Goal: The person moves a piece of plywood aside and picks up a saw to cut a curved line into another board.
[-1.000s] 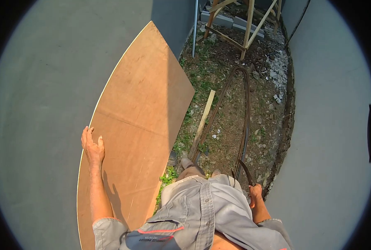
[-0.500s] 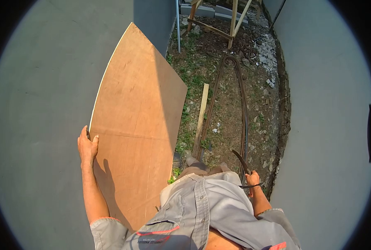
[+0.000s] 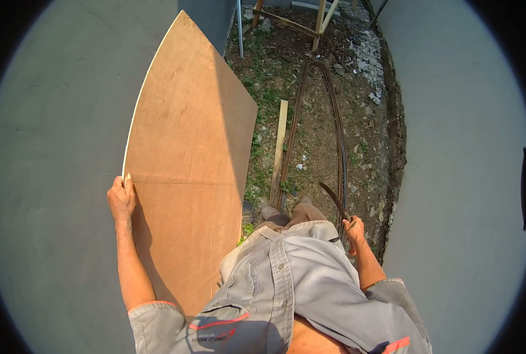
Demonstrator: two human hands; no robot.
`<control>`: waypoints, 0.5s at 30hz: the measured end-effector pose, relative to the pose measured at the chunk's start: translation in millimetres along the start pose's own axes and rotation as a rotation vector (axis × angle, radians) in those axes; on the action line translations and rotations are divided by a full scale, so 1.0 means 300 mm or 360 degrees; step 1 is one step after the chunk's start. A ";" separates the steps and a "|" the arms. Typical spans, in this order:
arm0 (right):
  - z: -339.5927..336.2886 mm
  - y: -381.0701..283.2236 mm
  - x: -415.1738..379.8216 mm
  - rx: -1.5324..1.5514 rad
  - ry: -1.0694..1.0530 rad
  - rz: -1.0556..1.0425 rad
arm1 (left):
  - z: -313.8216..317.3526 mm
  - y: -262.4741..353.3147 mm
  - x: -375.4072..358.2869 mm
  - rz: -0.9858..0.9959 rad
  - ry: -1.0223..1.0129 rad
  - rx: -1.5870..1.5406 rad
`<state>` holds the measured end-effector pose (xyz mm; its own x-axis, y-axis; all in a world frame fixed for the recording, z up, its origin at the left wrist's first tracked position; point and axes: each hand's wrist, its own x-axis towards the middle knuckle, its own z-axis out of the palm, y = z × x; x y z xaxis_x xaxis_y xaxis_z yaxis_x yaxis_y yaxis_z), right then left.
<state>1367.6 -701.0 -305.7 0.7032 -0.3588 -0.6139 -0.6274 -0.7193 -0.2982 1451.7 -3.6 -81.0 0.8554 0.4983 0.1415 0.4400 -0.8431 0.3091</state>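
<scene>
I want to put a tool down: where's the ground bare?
Mostly bare earth lies inside the loop of rods; a stonier strip runs between rods and right wall. Crowded: beside the feet, where batten, rods and plywood sheet come close.

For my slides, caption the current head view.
Between grey walls, left hand grips a wooden sheet by its edge; right hand holds a curved blade.

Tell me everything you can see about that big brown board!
The board is a flat, orange-brown sheet that looks like plywood, with a thin pale edge. A faint line crosses it, and shade darkens its upper right. It seems to stand on edge beside the grey wall. The left hand grips its left edge; the shirt hides its lower end.
</scene>
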 end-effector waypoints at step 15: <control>0.030 0.003 -0.042 -0.0074 -0.0177 0.0293 | 0.016 -0.066 0.029 0.0037 -0.0008 0.0045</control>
<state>1355.2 -691.8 -304.9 0.5353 -0.4206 -0.7325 -0.7239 -0.6753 -0.1412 1451.7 16.3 -90.4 0.8667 0.4777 0.1438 0.4276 -0.8597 0.2793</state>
